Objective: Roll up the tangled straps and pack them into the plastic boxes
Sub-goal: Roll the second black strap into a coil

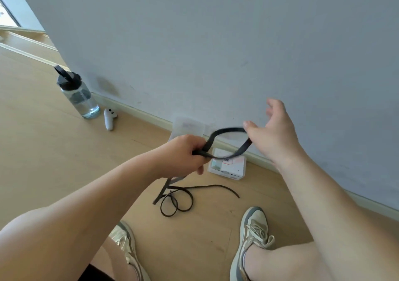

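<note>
A black strap point(228, 129) arches in a loop between both hands above the floor. My left hand point(183, 153) grips one end of the loop in a fist. My right hand point(274, 134) has its fingers spread, and the loop hangs over its thumb. The rest of the strap point(177, 200) trails down to the wooden floor and lies there in tangled coils with a loose tail. A clear plastic box point(227, 166) with a label lies on the floor by the wall. A second clear box point(187, 127) stands behind my left hand, partly hidden.
A water bottle point(77, 92) with a black lid stands near the wall at the left, with a white controller point(109, 118) beside it. My two sneakers point(252, 237) rest on the floor below. A grey wall point(216, 43) runs close ahead.
</note>
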`<state>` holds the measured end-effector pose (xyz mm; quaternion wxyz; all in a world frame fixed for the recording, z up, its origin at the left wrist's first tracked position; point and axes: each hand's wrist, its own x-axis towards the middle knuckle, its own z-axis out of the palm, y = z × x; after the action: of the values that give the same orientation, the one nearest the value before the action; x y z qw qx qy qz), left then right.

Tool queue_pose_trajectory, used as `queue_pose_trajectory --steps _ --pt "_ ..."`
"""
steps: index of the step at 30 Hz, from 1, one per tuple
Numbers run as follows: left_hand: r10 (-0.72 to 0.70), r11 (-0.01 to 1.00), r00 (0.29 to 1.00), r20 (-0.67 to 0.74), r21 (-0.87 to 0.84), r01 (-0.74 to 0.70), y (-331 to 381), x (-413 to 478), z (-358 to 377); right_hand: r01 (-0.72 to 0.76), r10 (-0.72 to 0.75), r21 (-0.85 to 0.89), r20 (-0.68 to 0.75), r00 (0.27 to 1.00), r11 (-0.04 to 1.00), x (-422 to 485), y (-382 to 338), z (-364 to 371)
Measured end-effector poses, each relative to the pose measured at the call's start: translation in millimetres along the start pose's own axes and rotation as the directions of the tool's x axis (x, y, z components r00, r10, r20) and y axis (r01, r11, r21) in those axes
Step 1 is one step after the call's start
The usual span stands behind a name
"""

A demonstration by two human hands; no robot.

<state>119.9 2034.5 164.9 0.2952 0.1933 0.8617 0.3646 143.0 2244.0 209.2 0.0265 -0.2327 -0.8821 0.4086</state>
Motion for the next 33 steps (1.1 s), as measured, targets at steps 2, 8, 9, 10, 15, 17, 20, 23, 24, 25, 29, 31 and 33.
queue_pose_trajectory --steps 2,8,9,10,15,17,20,23,24,25,29,31,33 --pt "0.001 1.0 1.0 -0.024 0.007 -0.001 4.6 3.8 -0.9 0.227 -0.217 -0.037 0.174 0.961 0.973 -2.3 2.9 -1.6" --pt "0.064 0.997 0.997 -0.036 0.036 -0.063 20.8 8.7 2.5 0.453 -0.243 -0.182 0.643 0.726 0.873 -18.2 1.9 24.1" --pt "0.069 0.997 0.996 -0.054 0.049 -0.066 20.5 9.1 2.1 0.459 -0.237 -0.227 0.619 0.749 0.859 -14.9 3.3 24.8" --pt "0.072 0.996 0.994 -0.085 0.057 -0.067 18.9 9.7 1.5 0.465 -0.234 -0.255 0.606 0.76 0.848 -11.5 4.9 23.9" --pt "-0.041 0.953 0.999 -0.003 0.302 0.04 -8.8 19.0 9.8 0.391 -0.253 -0.19 0.504 0.826 0.9 -8.5 7.4 11.9" --pt "-0.14 0.914 0.989 0.048 0.392 0.11 -29.3 23.1 14.1 0.357 -0.238 -0.224 0.428 0.872 0.907 -0.7 14.4 -0.1" --pt "-0.162 0.889 0.986 0.028 0.439 0.133 -46.3 27.6 8.6 0.224 -0.102 -0.416 0.296 0.95 0.882 18.9 39.4 -23.8" --pt "-0.043 0.971 0.996 -0.077 0.231 0.06 -32.1 25.0 -2.7 0.117 0.147 -0.664 0.328 0.933 0.739 25.5 64.3 -31.1" --pt "0.007 0.99 0.993 -0.118 0.142 0.01 -22.5 22.4 -5.4 0.116 0.201 -0.706 0.349 0.915 0.698 24.5 68.3 -29.6" --pt "0.056 0.997 0.987 -0.153 0.065 -0.047 -11.8 19.0 -6.8 0.124 0.225 -0.712 0.375 0.899 0.691 22.1 69.5 -27.5" --pt "0.191 0.972 0.949 -0.25 -0.084 -0.218 22.3 7.3 1.4 0.229 -0.051 -0.267 0.541 0.839 0.936 8.3 47.7 -14.9" --pt "0.219 0.954 0.933 -0.287 -0.139 -0.267 30.5 8.2 8.4 0.21 -0.204 0.065 0.63 0.75 0.975 0.0 32.4 -6.4" --pt "0.251 0.935 0.925 -0.284 -0.177 -0.308 31.3 10.3 9.5 0.205 -0.225 0.106 0.633 0.74 0.973 -2.5 24.6 -1.2"
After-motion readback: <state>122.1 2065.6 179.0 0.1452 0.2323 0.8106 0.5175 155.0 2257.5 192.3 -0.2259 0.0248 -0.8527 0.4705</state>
